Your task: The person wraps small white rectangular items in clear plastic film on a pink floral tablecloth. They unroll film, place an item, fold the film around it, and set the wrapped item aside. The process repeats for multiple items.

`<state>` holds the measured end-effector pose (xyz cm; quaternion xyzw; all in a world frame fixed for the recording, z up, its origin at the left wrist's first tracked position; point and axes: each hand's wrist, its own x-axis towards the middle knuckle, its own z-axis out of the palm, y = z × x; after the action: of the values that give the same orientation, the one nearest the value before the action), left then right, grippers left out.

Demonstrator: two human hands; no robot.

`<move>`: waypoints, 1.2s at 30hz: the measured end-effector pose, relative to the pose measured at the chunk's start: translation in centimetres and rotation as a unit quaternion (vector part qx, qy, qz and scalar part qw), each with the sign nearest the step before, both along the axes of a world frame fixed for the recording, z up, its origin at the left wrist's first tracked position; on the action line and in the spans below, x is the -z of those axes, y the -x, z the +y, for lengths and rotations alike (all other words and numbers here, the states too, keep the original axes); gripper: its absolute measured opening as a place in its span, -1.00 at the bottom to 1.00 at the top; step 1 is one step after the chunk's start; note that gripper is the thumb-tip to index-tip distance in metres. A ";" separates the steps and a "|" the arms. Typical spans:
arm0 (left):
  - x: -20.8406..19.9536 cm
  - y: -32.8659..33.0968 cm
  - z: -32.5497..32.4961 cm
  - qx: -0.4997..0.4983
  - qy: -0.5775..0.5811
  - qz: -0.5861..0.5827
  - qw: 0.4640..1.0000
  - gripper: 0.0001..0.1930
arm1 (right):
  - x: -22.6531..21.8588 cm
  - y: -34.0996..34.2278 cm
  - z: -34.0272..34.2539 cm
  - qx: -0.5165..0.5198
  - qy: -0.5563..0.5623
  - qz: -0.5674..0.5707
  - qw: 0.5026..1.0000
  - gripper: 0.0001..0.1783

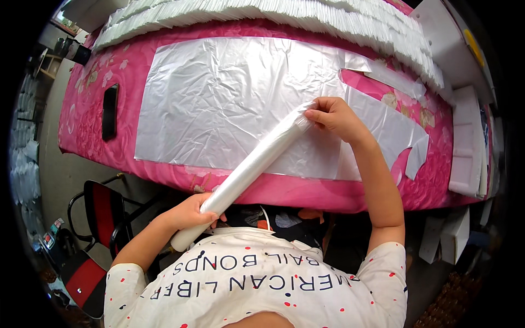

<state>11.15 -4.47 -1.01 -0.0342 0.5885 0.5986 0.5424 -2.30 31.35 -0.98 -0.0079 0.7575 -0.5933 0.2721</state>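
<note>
A long white roll of thin plastic film (257,156) slants from my lap up over the table. Around its lower part wraps my left hand (196,212), fingers closed. At the upper end my right hand (336,117) pinches the film's crinkled tip between thumb and fingers. Under the roll a large, creased white plastic bag (219,93) lies flat on the table, its two cut-out handles pointing right. Whether the roll is one sheet or several bags, I cannot tell.
A pink flowered cloth covers the table (87,126). Long rows of folded white bags (273,19) line the far edge. A black phone (110,112) lies at the left. White boxes (465,142) stand at the right; a red and black chair (104,213) is at lower left.
</note>
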 end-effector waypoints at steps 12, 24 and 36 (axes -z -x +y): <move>0.8 0.6 -3.7 0.160 0.010 -0.065 0.985 -0.61 | 1.1 2.0 21.1 0.300 -0.215 0.132 0.920 -0.84; -5.6 11.3 9.4 0.386 0.226 0.575 0.685 -0.53 | 0.8 5.0 10.2 0.097 -0.177 0.137 0.970 -0.82; 1.7 5.8 12.7 0.367 0.013 0.725 0.583 -0.08 | 0.6 8.5 7.7 -0.012 -0.162 0.059 0.985 -0.80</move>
<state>5.38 8.24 -2.68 0.6228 0.7565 0.1676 0.1089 -10.80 39.04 -1.60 -0.0072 0.8579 -0.4585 0.2318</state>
